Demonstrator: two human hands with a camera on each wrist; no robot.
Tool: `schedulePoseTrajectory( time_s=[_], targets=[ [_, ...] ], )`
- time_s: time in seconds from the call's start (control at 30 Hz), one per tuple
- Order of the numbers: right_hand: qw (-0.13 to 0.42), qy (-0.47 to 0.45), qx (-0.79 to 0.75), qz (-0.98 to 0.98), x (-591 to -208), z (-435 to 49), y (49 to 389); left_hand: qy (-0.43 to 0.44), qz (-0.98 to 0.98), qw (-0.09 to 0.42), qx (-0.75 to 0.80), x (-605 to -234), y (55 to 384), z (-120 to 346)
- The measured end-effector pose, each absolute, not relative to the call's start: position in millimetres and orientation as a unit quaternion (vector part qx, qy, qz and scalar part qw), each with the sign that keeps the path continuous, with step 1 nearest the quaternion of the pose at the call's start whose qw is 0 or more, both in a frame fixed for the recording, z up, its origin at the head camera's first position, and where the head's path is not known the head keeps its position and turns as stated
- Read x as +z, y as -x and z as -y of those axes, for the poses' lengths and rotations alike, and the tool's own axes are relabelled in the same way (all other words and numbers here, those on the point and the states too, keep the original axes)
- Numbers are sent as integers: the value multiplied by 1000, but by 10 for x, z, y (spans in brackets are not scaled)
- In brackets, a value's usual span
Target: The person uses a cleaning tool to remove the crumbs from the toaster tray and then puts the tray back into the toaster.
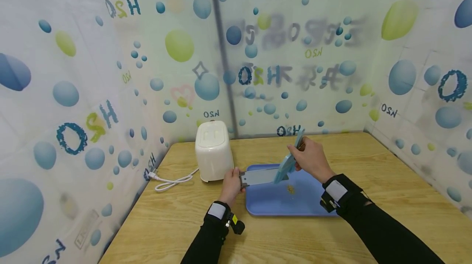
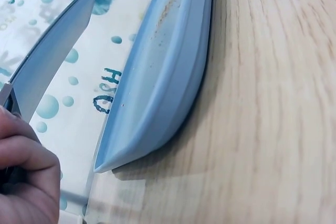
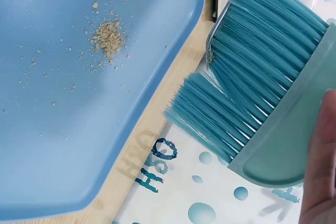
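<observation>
My left hand (image 1: 230, 184) grips the grey end of a flat metal crumb tray (image 1: 261, 176), held out over a blue tray (image 1: 271, 207). My right hand (image 1: 313, 160) holds a small teal brush (image 3: 286, 124) by its handle, bristles pointing down. The bristles overlap the crumb tray and part around its edge in the right wrist view. A little heap of tan crumbs (image 3: 108, 38) lies on the blue tray, with finer bits scattered round it. In the left wrist view the crumb tray (image 2: 55, 51) is tilted, and the fingers curl round its end.
A cream toaster (image 1: 213, 153) stands just behind and left of my left hand. Its white cord and plug (image 1: 171, 182) lie coiled on the wooden table (image 1: 177, 231). A patterned curtain (image 1: 177, 92) closes off the back and both sides.
</observation>
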State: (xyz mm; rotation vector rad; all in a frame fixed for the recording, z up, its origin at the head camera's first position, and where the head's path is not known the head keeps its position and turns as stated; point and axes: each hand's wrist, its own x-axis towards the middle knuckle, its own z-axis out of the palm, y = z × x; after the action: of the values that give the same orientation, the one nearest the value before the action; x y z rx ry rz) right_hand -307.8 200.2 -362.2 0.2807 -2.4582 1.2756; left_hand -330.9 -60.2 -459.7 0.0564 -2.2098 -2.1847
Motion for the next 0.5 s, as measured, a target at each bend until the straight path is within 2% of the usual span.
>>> schedulePoseTrajectory(
  time_s=[0.5],
  targets=[
    [188, -101, 451, 867, -3666, -2048, 3036, -18, 721, 17, -692, -4612, 3313, 561]
  ],
)
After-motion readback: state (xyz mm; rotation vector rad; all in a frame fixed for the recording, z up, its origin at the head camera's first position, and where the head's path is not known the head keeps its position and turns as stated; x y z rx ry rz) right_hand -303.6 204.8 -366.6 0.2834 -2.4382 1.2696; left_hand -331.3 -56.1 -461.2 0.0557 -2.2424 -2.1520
